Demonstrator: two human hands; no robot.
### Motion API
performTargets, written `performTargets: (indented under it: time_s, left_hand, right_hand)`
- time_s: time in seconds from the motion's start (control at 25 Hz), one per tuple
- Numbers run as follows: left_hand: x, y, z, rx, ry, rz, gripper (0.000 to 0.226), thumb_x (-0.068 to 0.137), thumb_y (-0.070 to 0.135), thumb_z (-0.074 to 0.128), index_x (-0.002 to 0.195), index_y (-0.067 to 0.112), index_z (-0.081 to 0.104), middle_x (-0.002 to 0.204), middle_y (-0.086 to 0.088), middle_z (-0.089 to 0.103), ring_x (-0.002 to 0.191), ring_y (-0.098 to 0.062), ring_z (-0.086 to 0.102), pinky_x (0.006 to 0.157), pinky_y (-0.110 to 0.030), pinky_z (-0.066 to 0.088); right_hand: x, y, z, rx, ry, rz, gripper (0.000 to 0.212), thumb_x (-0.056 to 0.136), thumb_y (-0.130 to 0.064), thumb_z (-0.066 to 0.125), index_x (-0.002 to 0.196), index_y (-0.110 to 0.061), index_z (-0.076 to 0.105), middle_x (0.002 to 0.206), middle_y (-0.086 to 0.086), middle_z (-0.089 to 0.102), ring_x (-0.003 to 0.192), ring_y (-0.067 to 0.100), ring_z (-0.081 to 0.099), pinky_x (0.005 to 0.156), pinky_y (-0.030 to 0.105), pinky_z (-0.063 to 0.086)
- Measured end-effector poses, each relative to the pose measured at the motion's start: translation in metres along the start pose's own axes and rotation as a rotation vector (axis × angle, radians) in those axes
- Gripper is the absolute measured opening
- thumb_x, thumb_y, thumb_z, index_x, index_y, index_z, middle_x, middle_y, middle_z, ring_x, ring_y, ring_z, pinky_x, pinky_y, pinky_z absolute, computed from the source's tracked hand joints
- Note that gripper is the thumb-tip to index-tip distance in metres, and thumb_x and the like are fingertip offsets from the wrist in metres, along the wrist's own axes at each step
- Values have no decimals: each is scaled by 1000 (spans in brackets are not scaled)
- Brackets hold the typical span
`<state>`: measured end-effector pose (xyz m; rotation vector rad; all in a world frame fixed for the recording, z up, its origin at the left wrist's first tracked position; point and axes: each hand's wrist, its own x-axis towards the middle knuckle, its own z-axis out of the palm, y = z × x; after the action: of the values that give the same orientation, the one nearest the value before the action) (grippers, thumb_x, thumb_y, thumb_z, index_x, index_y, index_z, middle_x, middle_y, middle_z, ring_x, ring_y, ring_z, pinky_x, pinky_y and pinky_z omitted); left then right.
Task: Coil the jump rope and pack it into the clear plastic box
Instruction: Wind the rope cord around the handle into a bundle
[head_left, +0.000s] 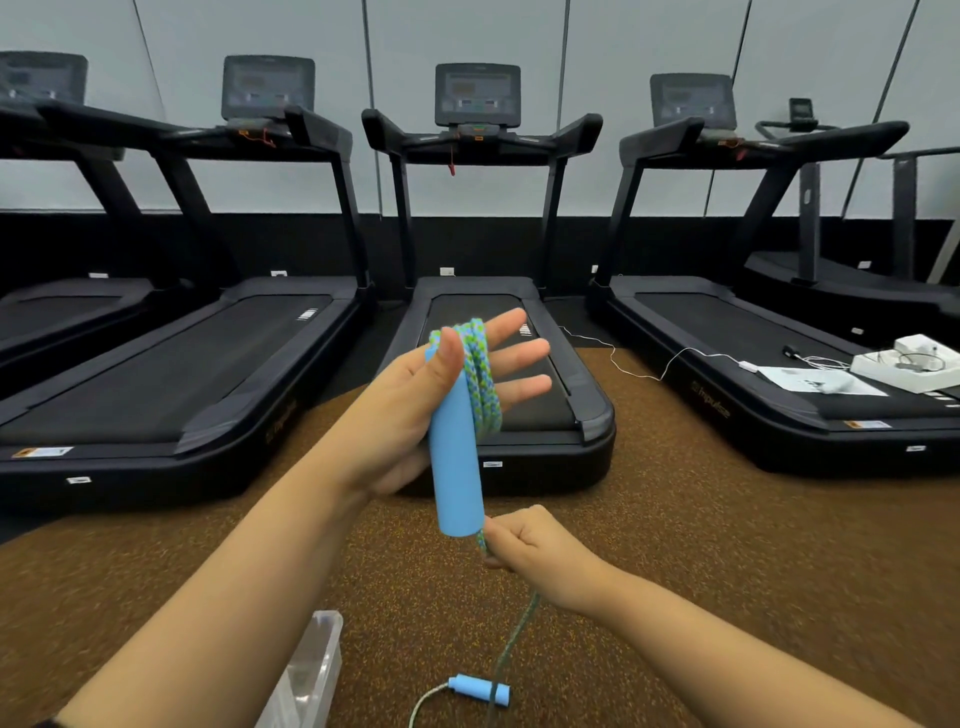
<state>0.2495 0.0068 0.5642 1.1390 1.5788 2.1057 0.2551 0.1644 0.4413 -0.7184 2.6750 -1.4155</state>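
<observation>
My left hand (415, 410) is raised at mid-frame, palm towards me and fingers spread. Its thumb pins a light blue jump rope handle (457, 457) against the palm. Several turns of the blue-green braided rope (480, 374) are wound around that hand. Just below the handle, my right hand (530, 551) is fisted on the rope, which hangs down from it towards the floor. The second blue handle (480, 691) lies on the floor near the bottom edge. The clear plastic box (311, 670) stands on the floor at bottom centre-left, partly hidden behind my left forearm.
A row of black treadmills (498, 364) stands ahead on the brown speckled floor (727, 545). The right treadmill's belt carries a white box (914, 364), papers and cables. A thin white cable (639, 364) runs across the floor between two treadmills.
</observation>
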Motion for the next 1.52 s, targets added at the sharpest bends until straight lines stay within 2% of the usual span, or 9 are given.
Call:
performTargets:
  time_s: [0.28,0.52,0.68,0.76,0.88,1.0,1.24,1.4,1.52]
  left_hand:
    - [-4,-1,-13,213,57,-13,76,60,67,67,125,29,54,130,6,62,115,-18,63,93,-21,51]
    - [-10,-2,-33,486,80,-44,64,64,72,61,117,37,57,140,15,51,116,-7,61,96,-16,47]
    - [-11,-2,-31,741,60,-138,54,76,48,56,121,20,61,130,33,50,114,7,58,101,-17,45]
    - [-12,-5,-32,930,40,-192,67,73,60,56,116,10,64,129,29,55,110,6,61,99,-26,49]
    - [-14,-10,-32,1185,-34,-247,92,60,87,41,88,3,65,93,12,68,70,-13,63,68,-26,53]
    - [-13,-9,-23,1292,-117,-311,70,62,81,44,62,11,49,58,2,44,50,-9,37,48,-20,31]
    - [-12,3,-13,800,-398,-448,32,90,43,52,99,19,70,86,3,76,89,-15,71,86,-30,54]
    - [-10,7,-8,368,-442,-352,46,81,58,55,103,20,70,76,2,74,85,-23,72,97,-56,43]
    - [-8,1,-8,118,-380,-291,54,73,62,60,100,18,73,71,0,74,81,-23,73,102,-47,43]
  right_hand:
    - [-14,2,9,-119,71,-40,50,98,-45,33,51,-27,35,49,-9,34,48,9,30,52,29,25]
    - [-25,-19,-8,-559,185,-295,50,98,-52,15,63,-27,41,54,-11,40,48,10,43,50,19,28]
    - [-24,-36,-30,-809,219,-530,49,101,-44,21,65,-23,46,53,-8,49,45,11,48,42,24,36]
    - [-20,-48,-45,-948,216,-640,50,99,-47,24,64,-21,49,53,-6,53,43,12,51,38,24,34]
    - [-13,-69,-70,-1142,210,-763,53,89,-59,32,61,-18,52,50,-5,54,39,15,52,36,20,26]
    - [-4,-81,-91,-1265,174,-819,53,83,-61,35,60,-16,52,49,-4,53,35,17,51,36,20,24]
    - [16,-87,-111,-1101,169,-740,72,97,-52,4,58,-16,53,49,-3,48,40,16,46,42,22,20]
    - [29,-93,-98,-720,226,-563,68,97,-48,11,49,-10,39,45,-2,32,42,14,32,50,17,22]
    - [36,-103,-90,-387,253,-486,59,101,-34,22,45,-18,29,44,-6,24,44,14,26,53,24,24]
